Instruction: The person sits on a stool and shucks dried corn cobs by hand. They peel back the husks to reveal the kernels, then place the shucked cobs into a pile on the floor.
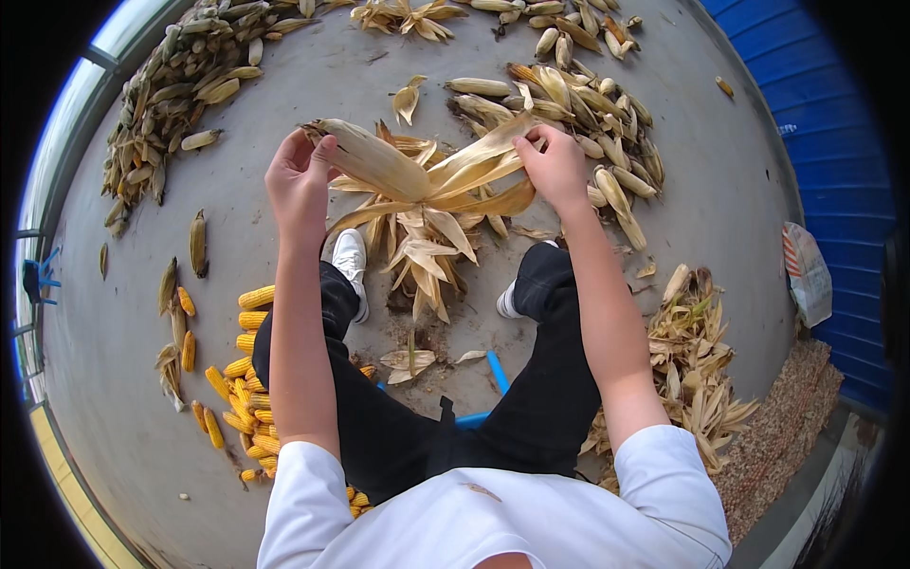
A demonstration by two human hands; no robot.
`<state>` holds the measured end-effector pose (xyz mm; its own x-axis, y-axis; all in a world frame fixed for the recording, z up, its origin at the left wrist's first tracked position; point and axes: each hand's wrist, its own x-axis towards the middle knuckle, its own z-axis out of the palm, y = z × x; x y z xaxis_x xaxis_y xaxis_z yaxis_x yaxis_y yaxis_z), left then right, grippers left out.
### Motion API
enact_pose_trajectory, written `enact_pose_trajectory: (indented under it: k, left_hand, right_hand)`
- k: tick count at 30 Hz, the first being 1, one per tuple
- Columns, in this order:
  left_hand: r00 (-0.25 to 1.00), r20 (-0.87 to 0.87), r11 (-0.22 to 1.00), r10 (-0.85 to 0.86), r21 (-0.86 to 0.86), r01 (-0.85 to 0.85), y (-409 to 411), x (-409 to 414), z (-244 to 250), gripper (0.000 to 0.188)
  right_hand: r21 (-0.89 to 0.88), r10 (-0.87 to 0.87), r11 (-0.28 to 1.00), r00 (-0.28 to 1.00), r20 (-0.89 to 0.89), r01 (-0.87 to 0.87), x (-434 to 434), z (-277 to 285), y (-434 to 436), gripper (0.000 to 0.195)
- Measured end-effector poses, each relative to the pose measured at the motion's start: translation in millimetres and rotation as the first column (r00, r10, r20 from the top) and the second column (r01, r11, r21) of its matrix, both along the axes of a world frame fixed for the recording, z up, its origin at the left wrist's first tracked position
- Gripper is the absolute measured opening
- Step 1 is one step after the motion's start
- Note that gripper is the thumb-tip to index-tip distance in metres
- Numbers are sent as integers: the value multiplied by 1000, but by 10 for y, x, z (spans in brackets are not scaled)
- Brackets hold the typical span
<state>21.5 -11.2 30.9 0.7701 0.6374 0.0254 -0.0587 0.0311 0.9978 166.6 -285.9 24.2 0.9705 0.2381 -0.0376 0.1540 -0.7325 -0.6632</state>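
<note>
An ear of corn [373, 160], still wrapped in pale dry husk, is held up in front of me. My left hand [298, 167] grips its tip end at the left. Several husk leaves [480, 160] spread from the other end of the ear, and my right hand [554, 160] pinches the upper ones between thumb and fingers. More loose leaves hang below and to the side. Beneath the ear, a pile of stripped husks [430, 259] lies on the concrete floor between my feet.
Bare yellow cobs [249, 405] are heaped by my left leg. Unhusked ears lie in piles at the far left [160, 114] and ahead right [604, 121]. A husk heap [689, 355] and a white sack [807, 274] are at the right. Under me shows a blue stool frame [473, 420].
</note>
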Motion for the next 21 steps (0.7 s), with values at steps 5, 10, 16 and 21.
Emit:
enact_pose_trajectory:
  k: [5, 10, 16, 21]
  left_hand:
    - [994, -65, 961, -91, 257, 105, -218, 56, -53, 36]
    - [970, -160, 932, -184, 284, 224, -314, 58, -62, 37]
    - [944, -118, 940, -307, 120, 321, -379, 57, -62, 36]
    - [934, -58, 932, -354, 69, 357, -372, 64, -49, 32]
  right_hand:
    - [-7, 213, 976, 943, 257, -218, -271, -84, 271, 50]
    - [194, 499, 835, 857, 126, -515, -553, -65, 537, 58]
    - [339, 525, 827, 833, -177, -449, -586, 73, 651, 53]
    - [438, 479, 816, 866, -142, -379, -531, 56, 577, 50]
